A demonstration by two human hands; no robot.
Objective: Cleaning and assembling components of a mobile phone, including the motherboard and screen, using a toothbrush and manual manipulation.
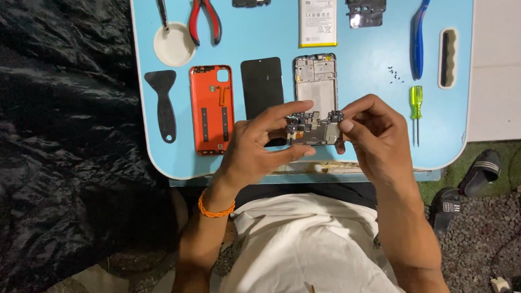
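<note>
Your left hand (252,149) and right hand (375,131) both pinch one small circuit board (315,130) by its short ends, above the near edge of the blue worktop (373,61). It looks light, stiff and fragile, so I think the bare edges are the safe place to hold. Behind it lie one phone frame (316,81), one black screen (262,86), one orange back cover (212,108), one battery (318,17), one yellow screwdriver (416,100).
</note>
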